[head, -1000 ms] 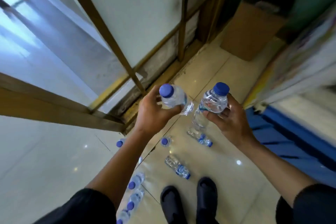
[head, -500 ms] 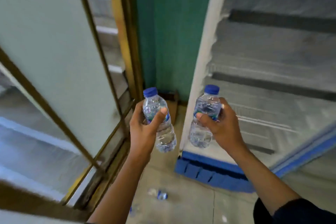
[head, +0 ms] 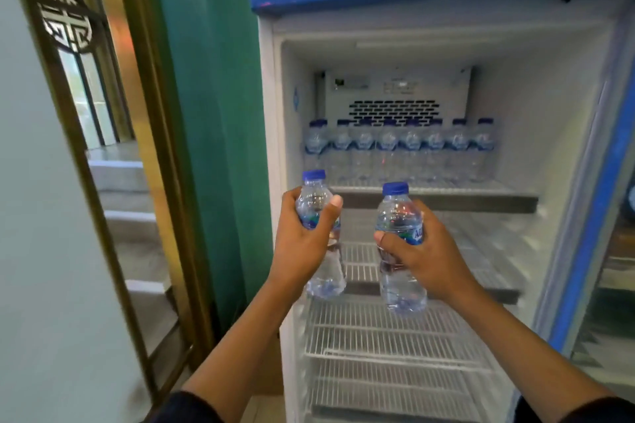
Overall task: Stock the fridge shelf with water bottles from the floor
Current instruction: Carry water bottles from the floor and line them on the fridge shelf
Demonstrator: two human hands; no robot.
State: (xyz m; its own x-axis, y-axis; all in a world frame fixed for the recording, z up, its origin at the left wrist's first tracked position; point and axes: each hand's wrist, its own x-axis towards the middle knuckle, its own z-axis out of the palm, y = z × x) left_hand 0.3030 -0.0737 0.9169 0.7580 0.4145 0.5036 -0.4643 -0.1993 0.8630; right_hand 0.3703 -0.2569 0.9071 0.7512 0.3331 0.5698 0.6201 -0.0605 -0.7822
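My left hand (head: 302,244) grips a clear water bottle (head: 315,196) with a blue cap, held upright before the fridge's left edge. My right hand (head: 422,251) grips a second water bottle (head: 398,216) of the same kind, upright in front of the fridge opening. The fridge stands open. Its top shelf (head: 446,187) carries a row of several water bottles (head: 400,144) along the back. The wire shelves below (head: 395,330) hold nothing that I can see.
A green wall panel (head: 213,113) stands left of the fridge. A gold-framed glass partition (head: 68,182) fills the left side, with steps behind it. The fridge's blue-edged door (head: 594,199) is swung open at the right.
My view has risen from the floor and its scattered bottles to the open fridge. Both hands have carried their bottles up to shelf height in front of it.
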